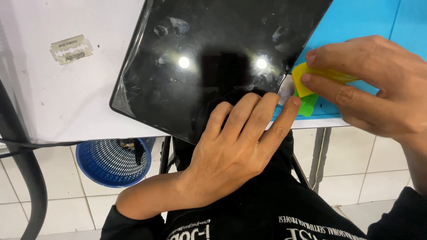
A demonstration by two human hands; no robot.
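My left hand [235, 142] lay open, flat on the black tablet [209, 58]; just right of it, my right hand [373, 84] pinched a yellow pick [304, 80] at the tablet's edge.

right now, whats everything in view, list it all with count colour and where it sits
tablet: one, glossy black, smudged, lying flat at top centre, near corner past the table edge
pry pick: one, yellow, at the tablet's right edge
green piece: one, green, just below the pick on the mat
work mat: one, blue, top right under the tablet
table: one, white, left and centre
razor blade: one, silver, on the table at top left
basket: one, blue mesh, on the tiled floor under the table
cable: one, black, left edge
left hand: one, flat on the tablet's near corner
right hand: one, pinching the pry pick
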